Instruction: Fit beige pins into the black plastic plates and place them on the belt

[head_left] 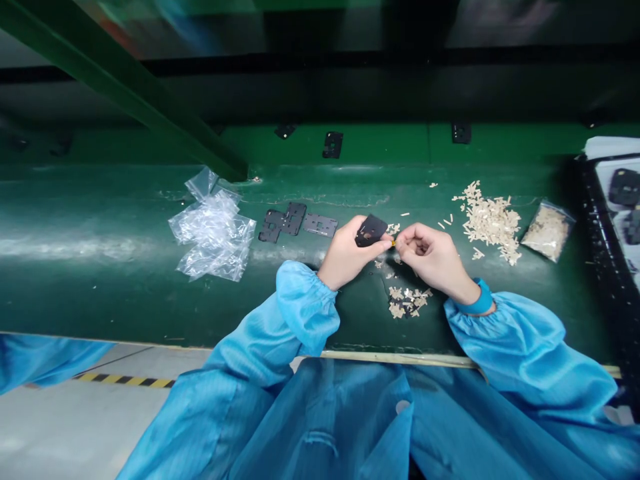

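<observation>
Both hands meet over the green bench top point(125, 287), forearms angled inward and elbows spread wide. The left hand point(347, 257) is closed on a black plate point(372, 231), gripping it between thumb and fingers and tipping it up at an angle. The right hand point(431, 255) is curled, its thumb and forefinger pinched on a tiny amber piece point(393, 243), too small to make out clearly, just beside the left hand's fingertips. Pale blue smock sleeves point(305, 307) gather at elastic cuffs, and a blue wristband point(477, 300) circles the right wrist.

At 6 o'clock from the hands sits a small heap of beige and black pieces point(406, 301). At 3 o'clock lies a larger scatter of beige pieces point(490, 223), with a clear bag of pale pieces point(547, 231) beyond it. At 9 o'clock, two overlapping black plates point(283, 222) and a grey metal plate point(320, 225) lie flat, followed by crumpled clear plastic bags point(213, 230). More black parts point(624, 188) sit in a black-edged tray point(597, 233) toward 3 o'clock at the bench's far end. Another blue sleeve point(40, 360) shows at the lower left; whose it is, I cannot tell.
</observation>
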The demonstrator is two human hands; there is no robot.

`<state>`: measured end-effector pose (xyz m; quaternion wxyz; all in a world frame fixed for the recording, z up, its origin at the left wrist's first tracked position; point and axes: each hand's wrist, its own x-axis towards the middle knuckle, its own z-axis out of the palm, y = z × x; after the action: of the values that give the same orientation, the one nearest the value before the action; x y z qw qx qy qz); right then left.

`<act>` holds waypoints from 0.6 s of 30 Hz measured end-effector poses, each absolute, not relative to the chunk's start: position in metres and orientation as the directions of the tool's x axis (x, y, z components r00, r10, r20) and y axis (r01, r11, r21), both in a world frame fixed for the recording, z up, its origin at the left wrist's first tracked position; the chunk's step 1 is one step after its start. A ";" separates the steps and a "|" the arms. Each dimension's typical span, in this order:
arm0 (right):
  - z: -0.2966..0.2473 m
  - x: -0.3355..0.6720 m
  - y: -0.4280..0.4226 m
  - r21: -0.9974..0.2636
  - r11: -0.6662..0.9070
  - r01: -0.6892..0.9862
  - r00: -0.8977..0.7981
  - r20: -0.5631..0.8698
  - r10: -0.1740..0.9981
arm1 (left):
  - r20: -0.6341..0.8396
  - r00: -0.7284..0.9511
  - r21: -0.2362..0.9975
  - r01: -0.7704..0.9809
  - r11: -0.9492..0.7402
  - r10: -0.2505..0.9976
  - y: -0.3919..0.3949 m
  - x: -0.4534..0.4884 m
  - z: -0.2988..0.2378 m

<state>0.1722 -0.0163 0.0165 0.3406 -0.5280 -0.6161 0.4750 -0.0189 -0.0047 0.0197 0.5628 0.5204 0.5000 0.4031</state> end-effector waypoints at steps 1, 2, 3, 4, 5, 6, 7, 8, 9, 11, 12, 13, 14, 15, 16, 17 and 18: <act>0.017 0.172 -0.017 -0.938 0.014 0.347 -0.221 -0.067 0.973 | -0.152 0.177 0.987 0.072 0.141 0.972 -0.005 -0.019 0.019; 0.017 0.172 -0.017 -0.928 0.040 0.369 -0.228 -0.049 0.972 | -0.158 0.172 0.986 0.084 0.145 0.972 -0.005 -0.018 0.019; 0.017 0.172 -0.018 -0.915 0.074 0.395 -0.227 -0.019 0.974 | -0.161 0.161 0.984 0.099 0.146 0.974 -0.005 -0.018 0.018; 0.017 0.171 -0.018 -0.896 0.121 0.428 -0.217 0.028 0.976 | -0.164 0.145 0.982 0.113 0.148 0.976 -0.005 -0.018 0.016; 0.018 0.171 -0.019 -0.865 0.178 0.469 -0.198 0.094 0.976 | -0.168 0.127 0.981 0.121 0.153 0.977 -0.006 -0.018 0.015; 0.018 0.171 -0.020 -0.824 0.242 0.512 -0.180 0.172 0.968 | -0.176 0.114 0.979 0.121 0.162 0.978 -0.006 -0.018 0.014; 0.018 0.170 -0.020 -0.777 0.306 0.549 -0.177 0.250 0.952 | -0.185 0.104 0.978 0.115 0.173 0.977 -0.006 -0.018 0.014; 0.018 0.170 -0.021 -0.732 0.367 0.575 -0.192 0.315 0.929 | -0.195 0.100 0.977 0.105 0.184 0.976 -0.007 -0.018 0.014; 0.018 0.170 -0.022 -0.694 0.420 0.585 -0.224 0.360 0.906 | -0.203 0.099 0.976 0.095 0.194 0.974 -0.008 -0.018 0.014; 0.016 0.170 -0.023 -0.659 0.488 0.572 -0.293 0.392 0.872 | -0.215 0.103 0.975 0.074 0.208 0.971 -0.008 -0.017 0.015; 0.015 0.169 -0.024 -0.657 0.503 0.562 -0.314 0.393 0.864 | -0.218 0.107 0.975 0.066 0.212 0.970 -0.009 -0.017 0.016; 0.014 0.169 -0.024 -0.659 0.507 0.556 -0.321 0.393 0.862 | -0.220 0.110 0.975 0.059 0.215 0.969 -0.009 -0.017 0.017; 0.013 0.169 -0.024 -0.662 0.506 0.553 -0.317 0.393 0.863 | -0.222 0.113 0.975 0.054 0.217 0.968 -0.009 -0.017 0.018; 0.012 0.169 -0.024 -0.666 0.501 0.552 -0.312 0.392 0.865 | -0.224 0.116 0.974 0.051 0.220 0.968 -0.009 -0.017 0.018; 0.012 0.169 -0.025 -0.670 0.496 0.552 -0.305 0.391 0.868 | -0.226 0.118 0.974 0.048 0.222 0.967 -0.009 -0.017 0.018; 0.012 0.169 -0.025 -0.673 0.491 0.553 -0.299 0.390 0.871 | -0.228 0.117 0.974 0.043 0.224 0.967 -0.009 -0.017 0.018; 0.012 0.169 -0.025 -0.676 0.485 0.554 -0.291 0.388 0.874 | -0.233 0.114 0.972 0.038 0.230 0.966 -0.009 -0.017 0.018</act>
<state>0.1692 -0.0253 0.0115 0.3769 -0.4607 -0.7750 0.2124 -0.0173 -0.0090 0.0180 0.5773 0.4730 0.5307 0.4017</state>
